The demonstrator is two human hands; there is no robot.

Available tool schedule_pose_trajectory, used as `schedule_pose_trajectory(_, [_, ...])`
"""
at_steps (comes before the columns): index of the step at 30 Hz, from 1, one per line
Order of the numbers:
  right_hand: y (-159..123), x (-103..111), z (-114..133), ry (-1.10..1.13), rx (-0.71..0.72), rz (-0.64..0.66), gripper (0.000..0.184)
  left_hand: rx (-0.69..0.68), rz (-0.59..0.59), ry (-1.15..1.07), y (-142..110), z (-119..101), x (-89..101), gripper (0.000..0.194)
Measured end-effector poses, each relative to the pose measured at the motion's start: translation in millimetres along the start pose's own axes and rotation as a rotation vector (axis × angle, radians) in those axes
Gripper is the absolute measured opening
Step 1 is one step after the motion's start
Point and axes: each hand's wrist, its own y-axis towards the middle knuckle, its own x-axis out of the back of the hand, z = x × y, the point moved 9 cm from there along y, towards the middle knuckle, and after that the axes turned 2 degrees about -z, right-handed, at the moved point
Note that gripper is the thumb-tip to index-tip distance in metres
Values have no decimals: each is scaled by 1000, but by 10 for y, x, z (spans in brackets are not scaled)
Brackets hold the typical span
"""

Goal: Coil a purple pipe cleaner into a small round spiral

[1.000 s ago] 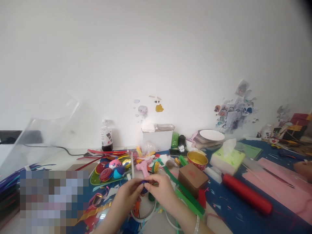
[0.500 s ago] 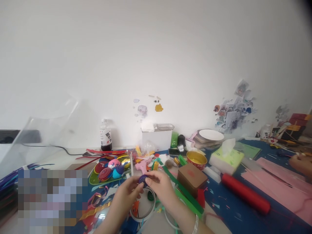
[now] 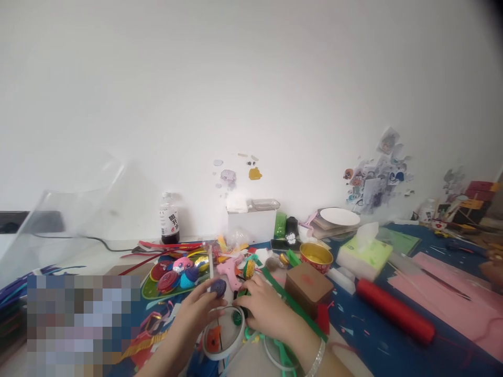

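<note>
My left hand (image 3: 198, 312) holds a small blue coiled paper disc (image 3: 218, 287) between thumb and fingertips, just right of a green tray. My right hand (image 3: 264, 309) is lowered onto the table, its fingers curled around a small dark green coil (image 3: 237, 317) above a white tape ring (image 3: 220, 340). A silver bracelet (image 3: 316, 358) sits on the right wrist. The pink glue gun (image 3: 229, 268) lies just beyond both hands.
A green tray (image 3: 151, 291) holds several coloured coiled discs. A brown box (image 3: 308, 283), gold bowl (image 3: 316, 255), tissue pack (image 3: 363, 251), red roll (image 3: 395, 310), pink sheets (image 3: 451, 293) and a bottle (image 3: 168, 220) stand around. Another person's hand (image 3: 494, 269) shows at the far right.
The hands have parted: my left hand kept the blue disc and moved it left, while my right hand dropped to the table onto the green coil.
</note>
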Motion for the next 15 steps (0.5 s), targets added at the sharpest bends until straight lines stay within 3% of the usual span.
schedule_pose_trajectory(7, [50, -83, -55, -71, -81, 36, 24, 80, 48, -71, -56, 28, -118, 24])
schedule_pose_trajectory(15, [115, -23, -54, -145, -35, -88, 21, 252, 45, -159, -5, 214, -79, 39])
